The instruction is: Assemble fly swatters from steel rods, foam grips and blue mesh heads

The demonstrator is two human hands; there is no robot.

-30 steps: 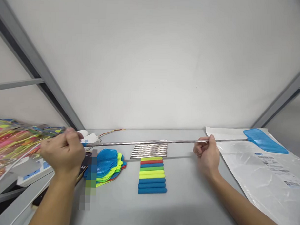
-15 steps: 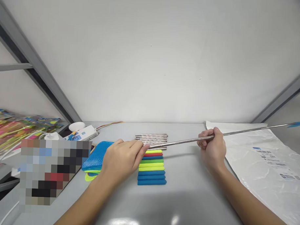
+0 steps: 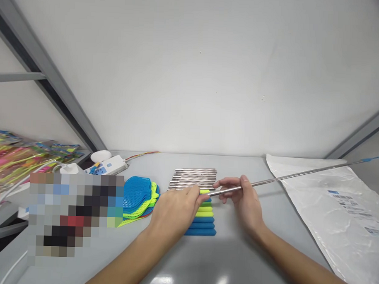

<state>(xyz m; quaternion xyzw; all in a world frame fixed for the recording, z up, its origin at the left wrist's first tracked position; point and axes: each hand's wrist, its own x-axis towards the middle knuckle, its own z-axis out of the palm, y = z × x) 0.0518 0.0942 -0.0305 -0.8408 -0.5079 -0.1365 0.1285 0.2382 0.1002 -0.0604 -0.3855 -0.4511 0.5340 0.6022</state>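
Bright, even light seemingly from above, two white glare spots on the grey table (image 3: 191, 262) below the left hand (image 3: 177, 208), soft shadow below the right hand (image 3: 248, 202), wide-angle stretching toward the edges, blocky pixelation (a coarse mosaic) left of the left hand.

The long rod (image 3: 278, 177) is bright, smooth metal with a mirror-like shine, and the blue piece (image 3: 366, 159) at its right end looks like plastic. The short rods (image 3: 196, 174) have the same polished metal finish. Near them, the coloured handles (image 3: 202, 226) look like smooth plastic with a soft, low sheen. To their left, the swatter heads (image 3: 136, 192) are thin plastic, rough with small holes. The white bag (image 3: 324, 204) on the right is creased, glossy plastic. The grey tabletop (image 3: 235, 259) is smooth and semi-glossy; the far wall (image 3: 185, 96) looks matt.
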